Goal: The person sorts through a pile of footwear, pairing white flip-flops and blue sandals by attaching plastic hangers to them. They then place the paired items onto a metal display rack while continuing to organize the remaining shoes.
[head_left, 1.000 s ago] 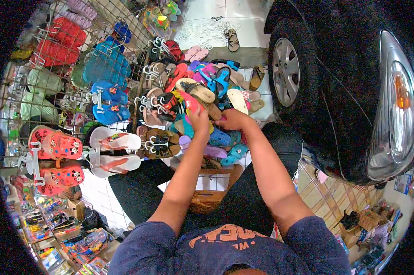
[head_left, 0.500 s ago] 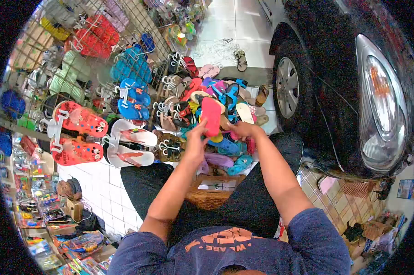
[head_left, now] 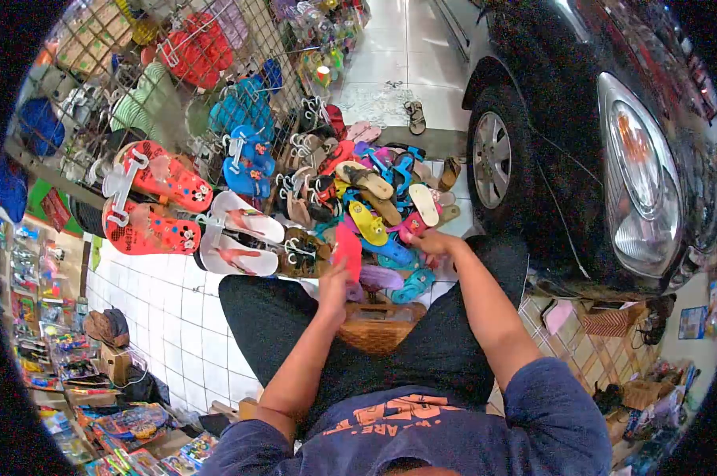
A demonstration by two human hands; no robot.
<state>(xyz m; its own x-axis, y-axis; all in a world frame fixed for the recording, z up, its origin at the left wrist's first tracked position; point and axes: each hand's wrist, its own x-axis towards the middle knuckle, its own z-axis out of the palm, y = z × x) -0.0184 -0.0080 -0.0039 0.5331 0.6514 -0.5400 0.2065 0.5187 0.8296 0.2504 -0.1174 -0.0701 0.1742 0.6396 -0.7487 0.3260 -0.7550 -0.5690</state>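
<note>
My left hand (head_left: pixel 335 287) is closed round a coral-pink slipper (head_left: pixel 347 252), tilted so that it shows narrow, just left of a heap of sandals. My right hand (head_left: pixel 435 244) reaches into the heap, its fingers closed on a bright pink sandal (head_left: pixel 412 225) that is partly hidden. Between the two hands lies a yellow sandal (head_left: pixel 367 223), sole partly over a blue sandal (head_left: pixel 396 254). Closer to me are a purple slipper (head_left: pixel 381 278) and a teal sandal (head_left: pixel 414 285). A cream sandal (head_left: pixel 423 204) rests beyond my right hand.
Left of the heap are red cartoon-print sandals (head_left: pixel 159 230) and white flip-flops (head_left: pixel 239 252) on plastic hangers. A wire rack (head_left: pixel 168 59) with hanging footwear rises behind them. A black car (head_left: pixel 565 159) stands close on the right. A woven wicker seat (head_left: pixel 381 327) is between my legs.
My left hand has drawn the coral-pink slipper down and left, turning it more edge-on. The yellow sandal now shows in full. My right hand stays by the pink sandal.
</note>
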